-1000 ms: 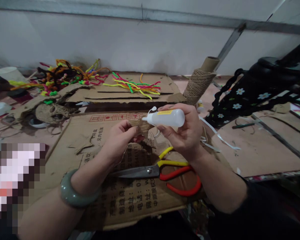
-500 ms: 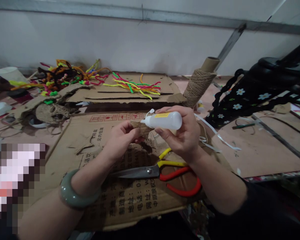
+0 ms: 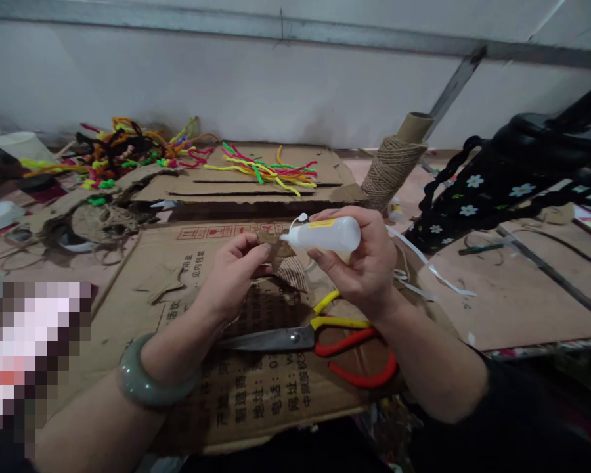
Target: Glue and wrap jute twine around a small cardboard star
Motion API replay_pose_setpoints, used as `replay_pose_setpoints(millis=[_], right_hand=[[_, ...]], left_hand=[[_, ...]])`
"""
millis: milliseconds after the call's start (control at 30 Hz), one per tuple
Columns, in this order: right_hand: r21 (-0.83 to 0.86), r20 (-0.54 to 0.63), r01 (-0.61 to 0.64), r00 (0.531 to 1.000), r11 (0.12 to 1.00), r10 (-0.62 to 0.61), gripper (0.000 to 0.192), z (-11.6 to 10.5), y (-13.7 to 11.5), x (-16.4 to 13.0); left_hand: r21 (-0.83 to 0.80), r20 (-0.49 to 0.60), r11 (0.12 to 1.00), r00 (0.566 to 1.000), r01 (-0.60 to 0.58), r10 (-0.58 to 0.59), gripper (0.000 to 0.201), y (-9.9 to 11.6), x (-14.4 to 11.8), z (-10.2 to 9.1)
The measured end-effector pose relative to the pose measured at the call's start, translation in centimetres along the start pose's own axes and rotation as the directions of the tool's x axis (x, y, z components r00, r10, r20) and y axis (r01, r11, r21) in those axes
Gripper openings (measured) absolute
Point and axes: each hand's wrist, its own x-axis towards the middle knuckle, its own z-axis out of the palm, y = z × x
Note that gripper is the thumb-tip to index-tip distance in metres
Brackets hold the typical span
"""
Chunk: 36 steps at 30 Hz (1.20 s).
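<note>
Flattened cardboard sheet [image 3: 217, 387] lay under your hands. Scissors [image 3: 320, 335] rested on it, below your wrists. Your right hand [image 3: 364, 263] gripped white glue bottle [image 3: 328, 234] sideways, nozzle touching cardboard scrap [image 3: 274, 247]. Your left hand [image 3: 234, 272] pinched that scrap above sheet.

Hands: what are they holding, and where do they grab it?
The right hand grips the white glue bottle around its body. The left hand pinches a small cardboard piece by its left edge.
</note>
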Motion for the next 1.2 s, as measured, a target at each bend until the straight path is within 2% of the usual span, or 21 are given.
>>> replay_pose_setpoints(millis=[267, 567, 767, 900, 1033, 1200], right_hand=[[0.001, -0.017, 0.000, 1.000, 1.000, 0.000, 0.043, 0.02, 0.13, 0.03], [0.007, -0.021, 0.006, 1.000, 1.000, -0.006, 0.043, 0.05, -0.02, 0.03], [-0.010, -0.013, 0.012, 1.000, 1.000, -0.012, 0.043, 0.05, -0.12, -0.04], [0.011, 0.010, -0.001, 1.000, 1.000, 0.001, 0.043, 0.08, -0.11, -0.15], [0.020, 0.021, 0.002, 1.000, 1.000, -0.002, 0.045, 0.16, -0.04, -0.23], [0.040, 0.013, -0.010, 1.000, 0.999, 0.010, 0.045, 0.15, -0.17, -0.20]], left_hand=[[-0.048, 0.066, 0.999, 0.998, 0.020, -0.017, 0.022, 0.25, -0.20, 0.38], [-0.105, -0.010, 0.994, 1.000, 0.024, -0.026, 0.024, -0.03, -0.01, 0.28], [-0.037, -0.085, 0.998, 0.995, 0.047, -0.050, 0.025, -0.07, 0.11, 0.26], [0.015, -0.050, 0.999, 0.998, 0.036, -0.035, 0.021, -0.15, 0.06, 0.14], [0.114, 0.054, 0.993, 0.998, 0.002, -0.008, 0.010, -0.40, 0.03, -0.17], [0.171, 0.117, 0.985, 0.993, -0.001, -0.019, 0.015, -0.48, -0.16, -0.15]])
